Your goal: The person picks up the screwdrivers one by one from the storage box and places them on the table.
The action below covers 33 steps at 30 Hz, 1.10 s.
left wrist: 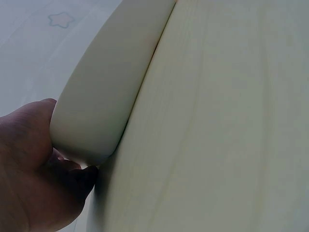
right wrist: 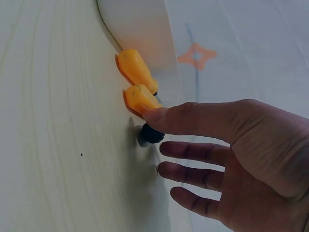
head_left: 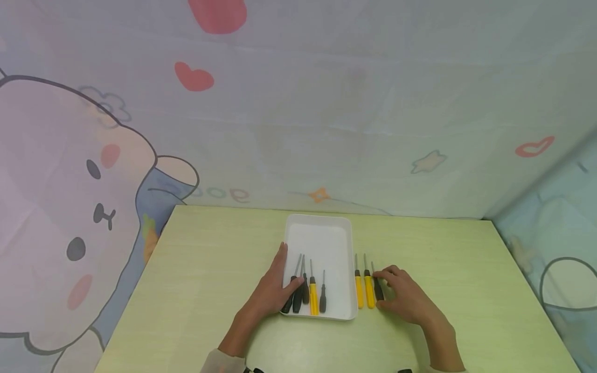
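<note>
My left hand (head_left: 268, 292) grips the left side of a white tray (head_left: 322, 235). Its thumb reaches over the rim, while the fingers lie along the outside; the left wrist view shows them against the tray's wall (left wrist: 101, 87). Inside the tray lie several black screwdrivers (head_left: 297, 300) and a yellow-handled one (head_left: 313, 299). Just right of the tray, my right hand (head_left: 406, 296) holds a small black screwdriver (head_left: 379, 290) on the table between index finger and thumb. The other fingers are extended in the right wrist view, where the black handle (right wrist: 152, 134) sits below the thumb.
Two yellow-handled screwdrivers (head_left: 358, 290) lie side by side between the tray and my right hand, tips pointing away. The pale wooden table (head_left: 210, 248) meets a printed cloth backdrop (head_left: 326, 129) at its far edge.
</note>
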### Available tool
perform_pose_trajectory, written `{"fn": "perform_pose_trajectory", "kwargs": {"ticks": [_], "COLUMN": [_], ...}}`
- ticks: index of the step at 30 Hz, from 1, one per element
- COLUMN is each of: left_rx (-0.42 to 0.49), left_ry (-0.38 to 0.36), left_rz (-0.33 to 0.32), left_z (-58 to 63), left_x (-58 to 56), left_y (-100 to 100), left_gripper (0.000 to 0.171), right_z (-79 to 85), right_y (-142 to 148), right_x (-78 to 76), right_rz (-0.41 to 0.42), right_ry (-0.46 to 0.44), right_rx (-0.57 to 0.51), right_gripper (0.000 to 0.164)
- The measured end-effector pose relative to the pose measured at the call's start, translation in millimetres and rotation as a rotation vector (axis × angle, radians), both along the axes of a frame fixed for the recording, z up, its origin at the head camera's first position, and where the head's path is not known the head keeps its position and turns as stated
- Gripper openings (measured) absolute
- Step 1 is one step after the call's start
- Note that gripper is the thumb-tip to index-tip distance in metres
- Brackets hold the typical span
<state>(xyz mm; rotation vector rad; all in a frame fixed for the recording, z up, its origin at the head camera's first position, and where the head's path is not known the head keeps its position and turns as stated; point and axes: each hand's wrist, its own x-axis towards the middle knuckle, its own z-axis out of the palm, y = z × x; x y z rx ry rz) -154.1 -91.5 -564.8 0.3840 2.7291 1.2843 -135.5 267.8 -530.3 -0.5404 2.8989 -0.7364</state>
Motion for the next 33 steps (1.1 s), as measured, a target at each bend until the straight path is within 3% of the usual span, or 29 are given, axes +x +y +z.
{"fn": "perform_pose_trajectory", "kwargs": {"ticks": [14, 33], "left_rx": [0.008, -0.003], "left_ry": [0.003, 0.003], "left_rz": [-0.002, 0.004], "left_z": [-1.2, -1.4], "left_x": [0.5, -0.3], "left_y": [-0.1, -0.2], "left_gripper": [0.093, 0.094], "right_z": [3.6, 17.3], "right_y": [3.9, -3.4], "right_x": [0.3, 3.6], "right_rz": [-0.010, -0.061], "right_ry": [0.004, 0.127], "right_rx": [-0.028, -0.071], "right_gripper": [0.060, 0.062]}}
